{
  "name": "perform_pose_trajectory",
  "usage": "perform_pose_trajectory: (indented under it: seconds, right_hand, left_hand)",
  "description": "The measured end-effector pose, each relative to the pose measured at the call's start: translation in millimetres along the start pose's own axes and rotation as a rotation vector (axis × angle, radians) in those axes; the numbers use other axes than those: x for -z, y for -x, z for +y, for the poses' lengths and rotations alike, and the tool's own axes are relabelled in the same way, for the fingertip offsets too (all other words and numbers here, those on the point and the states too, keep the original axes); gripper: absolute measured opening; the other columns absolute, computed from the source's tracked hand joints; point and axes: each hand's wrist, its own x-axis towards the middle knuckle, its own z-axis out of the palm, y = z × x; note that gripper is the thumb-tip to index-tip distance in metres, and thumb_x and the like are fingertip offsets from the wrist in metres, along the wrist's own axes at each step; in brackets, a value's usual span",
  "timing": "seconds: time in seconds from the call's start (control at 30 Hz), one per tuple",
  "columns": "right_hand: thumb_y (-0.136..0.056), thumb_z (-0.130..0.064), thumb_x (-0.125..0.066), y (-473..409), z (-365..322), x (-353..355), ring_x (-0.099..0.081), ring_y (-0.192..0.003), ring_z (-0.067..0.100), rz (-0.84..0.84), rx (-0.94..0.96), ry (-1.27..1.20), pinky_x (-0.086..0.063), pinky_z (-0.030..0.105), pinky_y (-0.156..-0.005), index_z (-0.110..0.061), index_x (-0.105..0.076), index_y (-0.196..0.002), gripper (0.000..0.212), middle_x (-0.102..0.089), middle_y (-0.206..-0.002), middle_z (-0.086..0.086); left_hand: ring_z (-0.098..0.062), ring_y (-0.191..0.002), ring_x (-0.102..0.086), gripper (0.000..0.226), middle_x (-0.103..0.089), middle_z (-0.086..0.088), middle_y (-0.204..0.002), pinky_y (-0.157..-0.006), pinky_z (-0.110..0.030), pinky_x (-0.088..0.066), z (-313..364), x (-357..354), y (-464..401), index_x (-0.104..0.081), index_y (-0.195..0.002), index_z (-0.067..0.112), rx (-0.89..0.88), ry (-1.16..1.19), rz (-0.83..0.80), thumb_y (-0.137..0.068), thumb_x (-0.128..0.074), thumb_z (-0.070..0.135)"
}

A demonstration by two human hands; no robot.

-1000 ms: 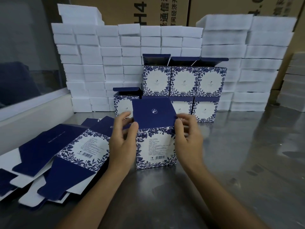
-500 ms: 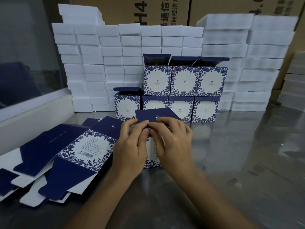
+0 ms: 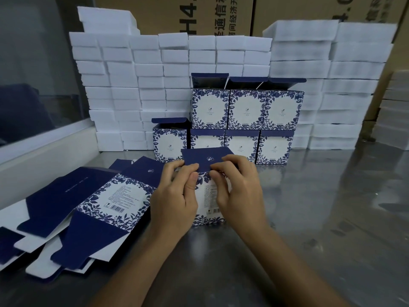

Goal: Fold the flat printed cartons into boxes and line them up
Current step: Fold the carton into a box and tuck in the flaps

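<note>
On a steel table (image 3: 309, 218), a left hand (image 3: 174, 202) and right hand (image 3: 239, 191) pinch the navy lid flap (image 3: 205, 158) of an upright floral carton (image 3: 209, 209), between flat cartons (image 3: 88, 207) at left and finished boxes (image 3: 243, 120) stacked behind

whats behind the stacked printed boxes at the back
Piles of white foam blocks stand right behind the finished boxes, with brown shipping cartons behind those. Whatever is directly behind the boxes is hidden.
</note>
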Motion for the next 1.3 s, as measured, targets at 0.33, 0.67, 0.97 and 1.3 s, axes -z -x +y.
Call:
perform_pose_trajectory:
  seconds: [0.33,0.67,0.97,1.3]
  right_hand:
    - [-0.093,-0.014,-0.068,-4,13,6,-0.061,-0.102,0.019,0.024,-0.084,-0.132,-0.051,0.024,-0.083,-0.006,-0.076,-0.094,0.011,-0.060,-0.118,0.011]
    - [-0.093,-0.005,-0.068,-7,22,7,-0.059,-0.094,-0.001,0.045,-0.202,-0.271,-0.045,0.011,-0.079,-0.010,-0.074,-0.086,0.010,-0.065,-0.103,-0.002]
    - [-0.099,-0.021,-0.061,-7,27,11,-0.062,-0.099,0.004,-0.004,-0.615,-0.607,-0.051,0.019,-0.081,-0.032,-0.059,-0.119,0.023,-0.066,-0.109,-0.005]
    - [-0.069,-0.058,-0.075,-1,23,16,-0.064,-0.099,0.004,-0.118,-0.624,-0.672,-0.054,0.020,-0.078,-0.055,-0.044,-0.129,0.068,-0.061,-0.120,-0.005]
  left_hand:
    - [-0.007,-0.097,-0.057,0.033,-0.063,-0.002,-0.122,-0.075,-0.024,-0.043,-7,2,-3,-0.071,-0.115,0.012,0.035,-0.006,-0.031,-0.097,-0.046,0.025]
    - [0.008,-0.103,-0.046,0.033,-0.063,-0.002,-0.124,-0.083,-0.017,-0.041,-15,1,-5,-0.070,-0.116,0.012,0.044,0.026,-0.015,-0.098,-0.046,0.026]
    - [-0.003,-0.106,-0.055,0.035,-0.061,0.008,-0.120,-0.085,-0.024,-0.047,-18,1,-2,-0.064,-0.118,0.010,0.063,0.119,0.009,-0.100,-0.037,0.021]
    - [-0.006,-0.150,0.001,0.069,-0.008,0.012,-0.164,-0.119,-0.043,-0.012,-18,-4,-1,-0.030,-0.151,0.030,0.094,0.009,-0.192,-0.092,-0.024,0.066]
